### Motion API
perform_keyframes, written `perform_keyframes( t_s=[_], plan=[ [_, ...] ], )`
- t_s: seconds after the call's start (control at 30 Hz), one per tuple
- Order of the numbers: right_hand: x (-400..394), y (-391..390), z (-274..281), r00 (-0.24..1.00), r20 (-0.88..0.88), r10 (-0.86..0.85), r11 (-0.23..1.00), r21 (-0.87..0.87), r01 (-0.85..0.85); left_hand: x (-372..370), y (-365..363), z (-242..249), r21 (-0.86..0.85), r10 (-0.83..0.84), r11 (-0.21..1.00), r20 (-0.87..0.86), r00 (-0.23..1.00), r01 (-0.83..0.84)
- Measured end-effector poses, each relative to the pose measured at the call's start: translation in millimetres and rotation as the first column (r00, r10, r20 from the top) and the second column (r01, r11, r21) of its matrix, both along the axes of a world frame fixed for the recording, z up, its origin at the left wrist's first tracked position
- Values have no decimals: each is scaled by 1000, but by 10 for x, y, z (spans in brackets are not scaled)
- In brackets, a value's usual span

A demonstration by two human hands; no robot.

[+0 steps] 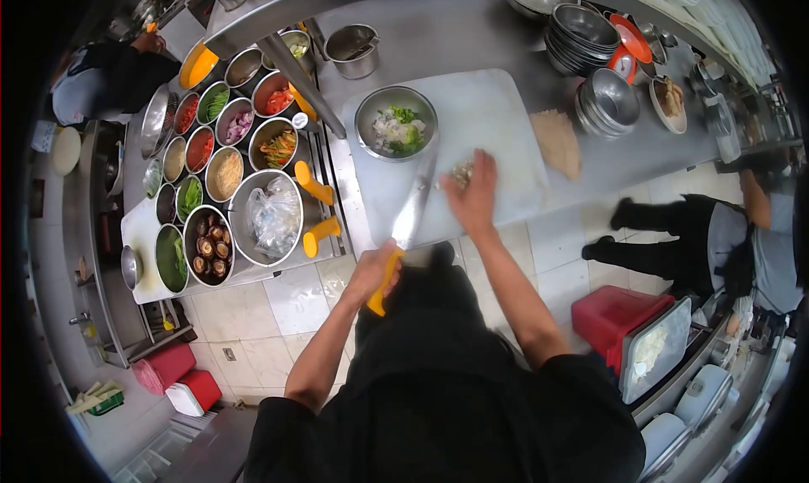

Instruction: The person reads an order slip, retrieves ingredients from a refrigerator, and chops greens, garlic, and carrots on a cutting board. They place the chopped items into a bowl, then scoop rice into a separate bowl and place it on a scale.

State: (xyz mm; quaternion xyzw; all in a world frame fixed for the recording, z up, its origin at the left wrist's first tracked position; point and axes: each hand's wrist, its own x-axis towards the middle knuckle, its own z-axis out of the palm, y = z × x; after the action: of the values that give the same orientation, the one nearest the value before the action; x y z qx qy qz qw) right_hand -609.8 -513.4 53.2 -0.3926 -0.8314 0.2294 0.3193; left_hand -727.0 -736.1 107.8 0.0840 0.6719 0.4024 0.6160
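In the head view, my left hand (376, 274) is closed round the yellow handle of a knife (414, 207), whose blade lies over the white cutting board (497, 104), its tip near a metal bowl. That bowl (396, 122) sits on the board with chopped green and whitish pieces inside. My right hand (474, 192) rests on the board with fingers spread, beside and partly over a small heap of chopped pale pieces (461, 173). Whether its fingers touch the heap is hard to tell.
Metal containers of cut vegetables and mushrooms (211, 245) fill the left counter, near yellow handles (313, 182). Stacked bowls (608, 100) and a tan cloth (557, 143) are at right. Other people stand at far left (105, 87) and right (733, 239). A metal post (301, 83) rises beside the board.
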Motion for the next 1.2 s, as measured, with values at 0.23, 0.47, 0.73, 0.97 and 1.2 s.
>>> perform_keyframes(
  t_s=[0.23,0.47,0.73,0.97,1.2],
  plan=[
    [-213,-62,-47,991,-78,-107,992,-70,101,325,205,18,44,-42,998,54,998,39],
    [-250,-27,-83,944,-238,-228,970,-139,199,410,286,40,71,-85,994,89,992,78],
    [-1094,96,879,835,-546,-67,995,-96,17,69,313,650,168,99,983,-120,988,-78],
    [-1822,66,623,835,-550,10,989,-120,-91,-151,191,855,184,335,940,-318,887,-289],
    [-1712,198,481,932,-357,66,973,-186,-140,-220,106,873,153,348,937,-300,888,-315]
  ],
)
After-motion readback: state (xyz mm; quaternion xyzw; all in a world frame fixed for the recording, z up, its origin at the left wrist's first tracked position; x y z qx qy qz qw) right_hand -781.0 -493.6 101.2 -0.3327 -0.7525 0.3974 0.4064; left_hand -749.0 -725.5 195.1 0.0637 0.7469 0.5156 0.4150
